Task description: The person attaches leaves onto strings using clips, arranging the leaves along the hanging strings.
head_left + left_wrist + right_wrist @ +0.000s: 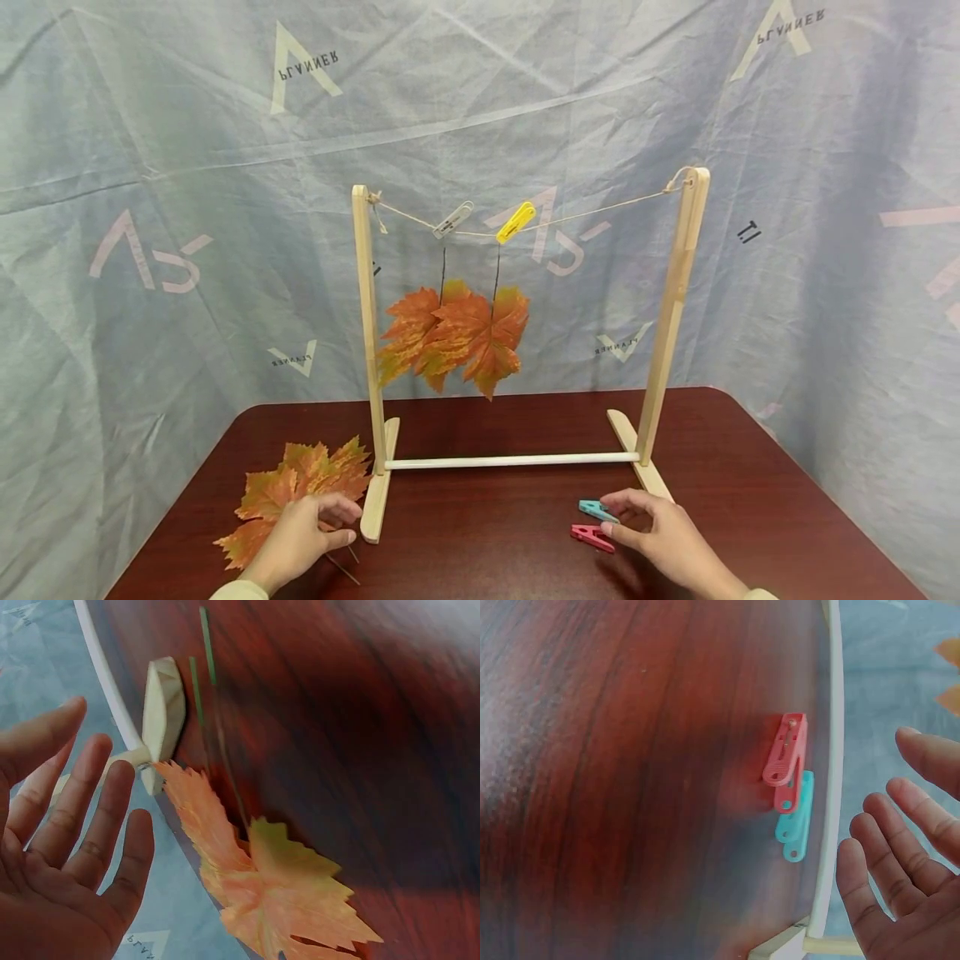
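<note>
My left hand (303, 537) hovers with loosely bent fingers over the orange maple leaves (270, 493) lying at the table's left; their stems reach toward the front edge. The left wrist view shows that palm with nothing in it, beside the leaves (281, 900). My right hand (652, 529) is above the table near a red clothespin (592, 537) and a blue clothespin (594, 508). In the right wrist view its fingers are spread and hold nothing, apart from the red clothespin (785, 757) and blue clothespin (799, 825).
A wooden stand (365, 333) carries a sagging string (600, 213). A grey clothespin (453, 220) and a yellow clothespin (517, 222) on it hold two hanging maple leaves (480, 333). A white rod (510, 461) joins the stand's feet. Grey cloth (187, 333) surrounds the dark red table (465, 533).
</note>
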The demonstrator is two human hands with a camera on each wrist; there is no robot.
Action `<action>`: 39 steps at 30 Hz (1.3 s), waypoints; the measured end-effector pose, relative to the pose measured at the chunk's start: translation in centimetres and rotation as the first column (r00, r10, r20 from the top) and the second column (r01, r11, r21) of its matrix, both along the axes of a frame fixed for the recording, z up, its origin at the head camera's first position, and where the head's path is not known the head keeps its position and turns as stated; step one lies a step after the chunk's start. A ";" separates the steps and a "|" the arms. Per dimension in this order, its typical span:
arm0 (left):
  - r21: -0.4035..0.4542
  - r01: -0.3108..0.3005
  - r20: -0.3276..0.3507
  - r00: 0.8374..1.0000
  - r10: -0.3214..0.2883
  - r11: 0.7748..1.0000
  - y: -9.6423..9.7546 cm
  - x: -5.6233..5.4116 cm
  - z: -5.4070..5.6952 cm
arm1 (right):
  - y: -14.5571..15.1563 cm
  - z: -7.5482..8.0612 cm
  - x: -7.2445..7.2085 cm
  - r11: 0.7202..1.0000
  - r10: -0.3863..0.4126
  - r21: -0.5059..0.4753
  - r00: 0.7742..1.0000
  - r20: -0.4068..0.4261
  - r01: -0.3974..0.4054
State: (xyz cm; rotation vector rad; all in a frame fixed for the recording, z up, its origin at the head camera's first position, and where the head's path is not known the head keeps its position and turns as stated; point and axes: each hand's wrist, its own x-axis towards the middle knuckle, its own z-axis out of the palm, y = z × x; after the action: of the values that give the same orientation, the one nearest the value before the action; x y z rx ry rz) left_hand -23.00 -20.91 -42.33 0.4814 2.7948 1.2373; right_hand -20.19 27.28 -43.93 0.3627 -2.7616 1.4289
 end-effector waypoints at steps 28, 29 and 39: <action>-0.209 0.170 0.110 0.983 -0.150 0.963 -1.2 -0.5 -1.4 | -0.1 -2.0 -0.5 0.996 0.037 0.083 0.999 0.017 -0.038; -0.216 0.166 0.115 0.983 -0.144 0.962 -1.1 -0.5 -1.4 | -0.1 -2.0 -0.5 0.996 0.037 0.084 0.999 0.012 -0.038; -0.278 0.158 0.166 0.980 -0.115 0.948 -0.9 -0.4 -1.5 | -0.2 -2.2 -1.0 0.988 0.011 0.153 0.999 -0.042 -0.005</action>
State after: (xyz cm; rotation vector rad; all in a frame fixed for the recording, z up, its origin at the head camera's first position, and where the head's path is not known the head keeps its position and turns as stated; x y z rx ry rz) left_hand -23.40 -21.84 -43.78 0.5276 2.6993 0.7833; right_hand -21.20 27.10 -46.14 0.4029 -2.8459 1.1982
